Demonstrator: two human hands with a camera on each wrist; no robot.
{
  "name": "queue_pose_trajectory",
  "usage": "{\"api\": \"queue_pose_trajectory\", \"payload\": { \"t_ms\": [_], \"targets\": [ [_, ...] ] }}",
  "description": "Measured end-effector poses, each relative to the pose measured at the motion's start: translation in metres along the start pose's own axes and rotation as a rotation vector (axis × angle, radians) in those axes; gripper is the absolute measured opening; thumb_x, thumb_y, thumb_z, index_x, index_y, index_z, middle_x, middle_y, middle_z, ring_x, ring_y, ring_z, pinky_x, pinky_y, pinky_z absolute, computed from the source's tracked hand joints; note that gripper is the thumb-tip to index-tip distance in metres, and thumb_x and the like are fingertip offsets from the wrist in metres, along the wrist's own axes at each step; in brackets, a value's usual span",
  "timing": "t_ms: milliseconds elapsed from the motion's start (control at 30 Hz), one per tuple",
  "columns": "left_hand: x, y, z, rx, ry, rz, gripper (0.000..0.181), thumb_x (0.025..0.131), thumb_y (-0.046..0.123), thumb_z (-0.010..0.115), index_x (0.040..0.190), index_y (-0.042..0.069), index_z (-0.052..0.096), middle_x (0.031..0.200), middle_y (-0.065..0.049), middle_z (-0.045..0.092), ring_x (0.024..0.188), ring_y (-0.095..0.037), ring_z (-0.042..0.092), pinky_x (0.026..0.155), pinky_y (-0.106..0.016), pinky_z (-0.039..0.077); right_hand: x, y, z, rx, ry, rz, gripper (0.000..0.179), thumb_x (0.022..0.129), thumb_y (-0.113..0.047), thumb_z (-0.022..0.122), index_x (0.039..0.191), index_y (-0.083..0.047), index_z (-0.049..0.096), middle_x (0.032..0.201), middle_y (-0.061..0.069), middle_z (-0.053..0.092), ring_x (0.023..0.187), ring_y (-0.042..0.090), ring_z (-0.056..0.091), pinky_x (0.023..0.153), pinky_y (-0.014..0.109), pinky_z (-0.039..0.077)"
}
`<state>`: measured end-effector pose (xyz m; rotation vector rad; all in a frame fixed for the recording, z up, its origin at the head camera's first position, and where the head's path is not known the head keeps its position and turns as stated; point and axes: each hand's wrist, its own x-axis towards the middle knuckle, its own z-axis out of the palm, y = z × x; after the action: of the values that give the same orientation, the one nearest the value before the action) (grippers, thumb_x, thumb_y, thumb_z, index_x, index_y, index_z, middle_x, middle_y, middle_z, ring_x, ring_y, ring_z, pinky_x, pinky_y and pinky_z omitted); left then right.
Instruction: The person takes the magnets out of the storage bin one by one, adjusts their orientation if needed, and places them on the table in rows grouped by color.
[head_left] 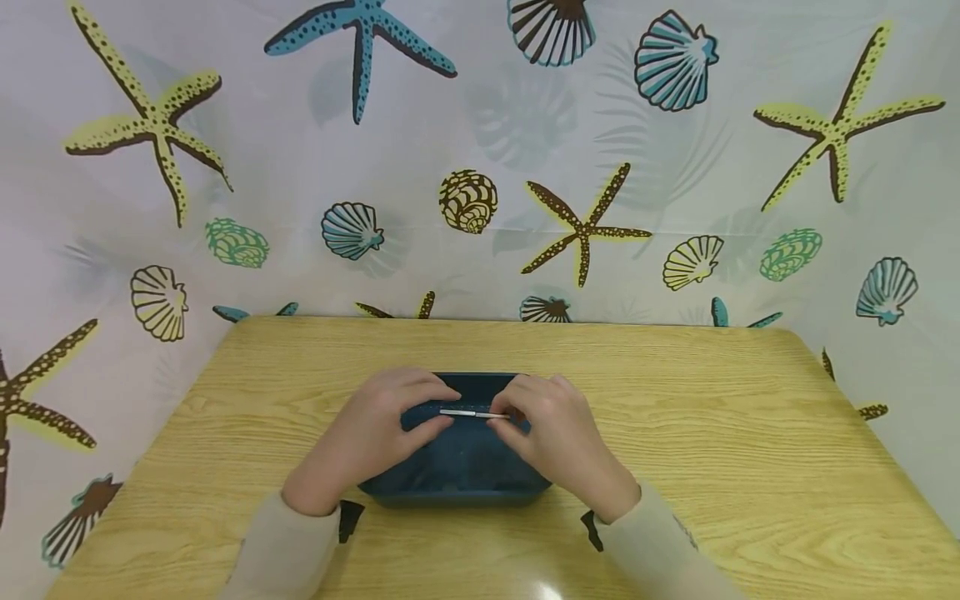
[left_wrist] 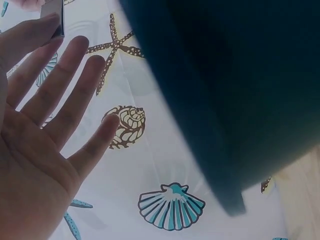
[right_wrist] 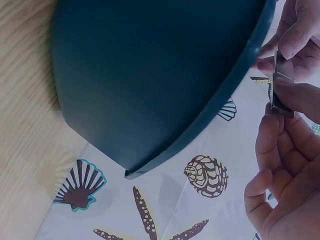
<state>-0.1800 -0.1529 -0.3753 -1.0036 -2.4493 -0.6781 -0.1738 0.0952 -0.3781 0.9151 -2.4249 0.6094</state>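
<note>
The left hand pinches a shiny strip, its other fingers spread. The right hand pinches the other end, fingers bent. The strip is over the blue bin, near its far edge.

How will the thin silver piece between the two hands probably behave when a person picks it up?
The silver piece is probably stiff, as it looks straight between the left hand and the right hand. Its shiny surface may feel slippery. Its flat shape makes it seem unlikely to roll.
</note>
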Motion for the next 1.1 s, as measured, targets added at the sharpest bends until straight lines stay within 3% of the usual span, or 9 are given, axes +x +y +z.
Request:
{"api": "queue_pose_trajectory", "payload": {
  "t_ms": [200, 467, 1100],
  "targets": [
    [0.001, 0.005, 0.003, -0.015, 0.006, 0.012, 0.018, 0.085, 0.017, 0.085, 0.102, 0.018, 0.079, 0.1, 0.006, 0.076, 0.091, -0.009, 0.07, 0.081, -0.033, 0.059, -0.002, 0.001, 0.0, 0.012, 0.028, -0.009, 0.011, 0.086, -0.021, 0.085, 0.088, -0.019, 0.075, 0.084, -0.008, 0.071, 0.07, 0.009, 0.061, 0.066, 0.023, 0.037],
    [0.003, 0.011, 0.008, 0.009, 0.037, 0.03, 0.012, 0.086, 0.02, 0.084, 0.096, 0.019, 0.078, 0.093, 0.006, 0.076, 0.086, -0.009, 0.07, 0.081, -0.033, 0.059, -0.007, 0.004, 0.001, 0.023, 0.054, -0.017, 0.012, 0.086, -0.022, 0.086, 0.087, -0.018, 0.074, 0.084, -0.007, 0.071, 0.071, 0.01, 0.061, 0.066, 0.022, 0.036],
    [0.004, 0.014, 0.003, -0.009, 0.154, 0.142, 0.012, 0.081, 0.01, 0.087, 0.09, 0.014, 0.08, 0.086, 0.005, 0.073, 0.076, -0.008, 0.065, 0.068, -0.026, 0.055, -0.007, 0.005, -0.006, 0.022, 0.141, -0.109, 0.015, 0.082, -0.02, 0.088, 0.088, -0.017, 0.074, 0.087, -0.006, 0.072, 0.072, 0.006, 0.062, 0.065, 0.024, 0.038]
  ]
}}
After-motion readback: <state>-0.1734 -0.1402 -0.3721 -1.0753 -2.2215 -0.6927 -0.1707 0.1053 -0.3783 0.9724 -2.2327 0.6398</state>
